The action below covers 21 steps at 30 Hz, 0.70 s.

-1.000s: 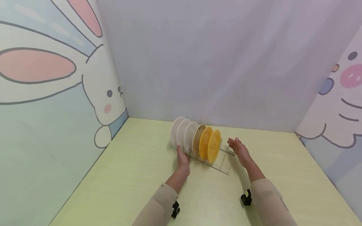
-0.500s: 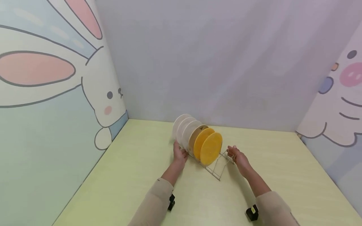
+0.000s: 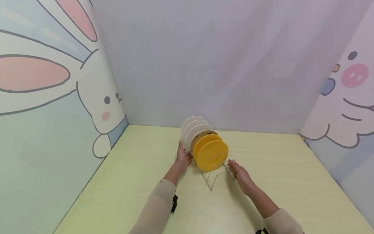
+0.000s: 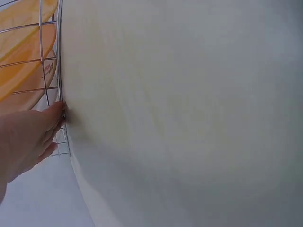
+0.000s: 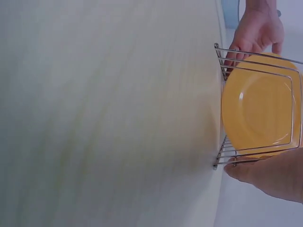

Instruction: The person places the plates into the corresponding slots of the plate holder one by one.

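A wire dish rack (image 3: 206,181) stands on the table, turned at an angle. Several plates lean upright in it in a row. At its near end are two yellow plates (image 3: 212,156), then a brown patterned plate (image 3: 201,134), with white plates (image 3: 193,122) behind. My left hand (image 3: 182,160) holds the rack's left bottom rail (image 4: 60,80) beside the plates. My right hand (image 3: 242,177) grips the rack's right side near its front end. In the right wrist view a yellow plate (image 5: 265,104) shows behind the wires, with the left hand across from the right.
The pale table (image 3: 140,182) runs back to a grey curtain (image 3: 210,65). Side panels with a cartoon rabbit (image 3: 96,94) and a cartoon pig (image 3: 350,97) border it. Black wrist cameras (image 3: 174,204) sit at the sleeves.
The rack has turned clockwise with its plates, so the yellow plates now face me more. My right hand has come nearer and to the left; my left hand has shifted slightly left.
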Motion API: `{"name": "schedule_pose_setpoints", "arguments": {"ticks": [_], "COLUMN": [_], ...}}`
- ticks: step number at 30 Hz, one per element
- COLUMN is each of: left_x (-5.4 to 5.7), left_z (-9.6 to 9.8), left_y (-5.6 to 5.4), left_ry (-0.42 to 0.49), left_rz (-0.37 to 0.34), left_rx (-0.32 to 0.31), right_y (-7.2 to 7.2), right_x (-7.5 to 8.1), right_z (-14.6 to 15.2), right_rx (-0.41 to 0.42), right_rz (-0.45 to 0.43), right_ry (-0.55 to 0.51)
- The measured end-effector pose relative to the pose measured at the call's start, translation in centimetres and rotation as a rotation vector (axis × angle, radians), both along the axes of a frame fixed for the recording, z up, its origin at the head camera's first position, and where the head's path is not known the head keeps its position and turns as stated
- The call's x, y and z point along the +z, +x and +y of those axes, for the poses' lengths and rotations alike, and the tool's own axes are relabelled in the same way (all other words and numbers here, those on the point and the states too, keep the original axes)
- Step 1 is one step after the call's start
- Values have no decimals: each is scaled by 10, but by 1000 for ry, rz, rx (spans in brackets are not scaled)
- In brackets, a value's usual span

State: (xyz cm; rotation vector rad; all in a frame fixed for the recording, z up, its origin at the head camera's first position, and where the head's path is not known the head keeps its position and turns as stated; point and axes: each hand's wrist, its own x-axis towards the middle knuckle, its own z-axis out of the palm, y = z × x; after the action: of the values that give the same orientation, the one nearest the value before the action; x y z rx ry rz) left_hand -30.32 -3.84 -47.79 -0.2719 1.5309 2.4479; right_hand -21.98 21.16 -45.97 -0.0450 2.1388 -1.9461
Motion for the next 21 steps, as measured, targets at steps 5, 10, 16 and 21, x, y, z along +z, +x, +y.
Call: {"name": "schedule_pose_setpoints", "arguments": {"ticks": [5,10,16,21], "left_x": [5,14,8,10], "left_z": [7,19,35,44], "left_y": [16,44,64,65], "left_ry": [-107,-156,-22,30], "left_rz": [65,96,9,60], "left_rx": [57,89,100,64], "right_y": [-12,-34,-53,-57], "right_x": [3,-4,-17,-20], "right_z": [13,23,10,3], "right_rx": [50,116,123,164], "right_rz": [31,71,23,16], "right_ry": [-128,-330,-374,-340]}}
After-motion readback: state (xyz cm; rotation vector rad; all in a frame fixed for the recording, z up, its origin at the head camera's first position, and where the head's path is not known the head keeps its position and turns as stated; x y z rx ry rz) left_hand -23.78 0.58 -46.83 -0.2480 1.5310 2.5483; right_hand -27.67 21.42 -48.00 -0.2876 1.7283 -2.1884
